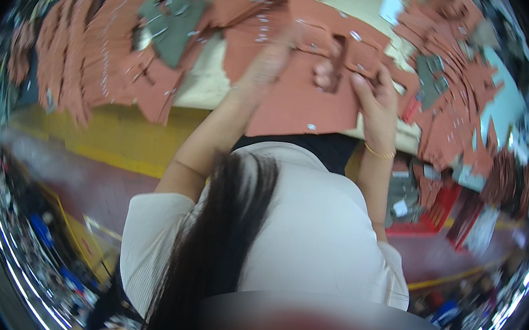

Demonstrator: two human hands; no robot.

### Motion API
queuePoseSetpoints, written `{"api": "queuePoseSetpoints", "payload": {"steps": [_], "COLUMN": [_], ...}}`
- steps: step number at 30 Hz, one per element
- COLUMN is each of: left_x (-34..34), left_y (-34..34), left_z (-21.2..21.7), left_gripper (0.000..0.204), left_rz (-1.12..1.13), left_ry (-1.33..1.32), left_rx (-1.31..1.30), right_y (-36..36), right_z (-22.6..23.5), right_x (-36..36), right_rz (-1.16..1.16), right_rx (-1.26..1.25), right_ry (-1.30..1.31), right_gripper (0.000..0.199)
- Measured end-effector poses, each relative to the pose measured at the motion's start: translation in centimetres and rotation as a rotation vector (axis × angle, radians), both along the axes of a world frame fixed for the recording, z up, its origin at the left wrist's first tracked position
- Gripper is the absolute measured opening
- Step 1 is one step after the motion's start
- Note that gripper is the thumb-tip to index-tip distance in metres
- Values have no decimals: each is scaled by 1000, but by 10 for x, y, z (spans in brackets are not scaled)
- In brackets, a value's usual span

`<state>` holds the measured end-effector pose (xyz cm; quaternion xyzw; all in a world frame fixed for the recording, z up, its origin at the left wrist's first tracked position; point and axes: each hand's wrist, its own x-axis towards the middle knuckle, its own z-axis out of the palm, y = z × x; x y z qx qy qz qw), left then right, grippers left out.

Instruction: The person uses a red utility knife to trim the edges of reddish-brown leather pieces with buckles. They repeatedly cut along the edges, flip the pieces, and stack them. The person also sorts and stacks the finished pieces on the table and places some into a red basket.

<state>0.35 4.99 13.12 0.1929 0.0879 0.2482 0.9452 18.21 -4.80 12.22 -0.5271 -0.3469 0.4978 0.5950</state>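
Note:
A reddish-brown cut sheet with a slot-shaped cutout (304, 98) lies at the table's near edge in front of me. My right hand (375, 96) grips its right side, thumb beside the slot. My left hand (269, 62) is blurred and rests flat on the sheet's upper left part. Whether its fingers grip the sheet is unclear.
Fanned stacks of similar reddish-brown sheets (83, 49) lie at the left, and more (461, 76) at the right. Grey-green pieces (173, 20) sit among them. The pale tabletop (202, 84) has a yellow front edge (126, 128). A red crate (430, 214) stands on the floor at the right.

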Motion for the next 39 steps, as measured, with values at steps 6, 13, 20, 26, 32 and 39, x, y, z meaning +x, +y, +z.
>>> {"api": "queuePoseSetpoints", "payload": {"steps": [6, 13, 20, 26, 32, 39], "left_x": [-67, -192, -301, -342, -345, -220], "left_y": [-22, -47, -24, 19, 26, 19], "left_z": [37, 79, 31, -80, -69, -2], "left_gripper": [30, 43, 45, 77, 79, 44], "left_rz": [266, 915, 967, 754, 721, 834], "left_ry": [598, 1146, 1052, 1843, 2064, 1529], "left_rx": [351, 318, 339, 295, 538, 746], "right_y": [0, 9, 15, 1, -17, -31], "right_z": [-2, -12, -4, -19, -53, -90], "right_x": [0, 19, 22, 48, 70, 65], "right_rz": [120, 126, 103, -12, -128, -185], "right_rx": [-100, -144, -143, -152, -286, -432], "right_ry": [-100, -205, -260, -391, -634, -747], "right_gripper": [41, 31, 34, 31, 31, 33]}}
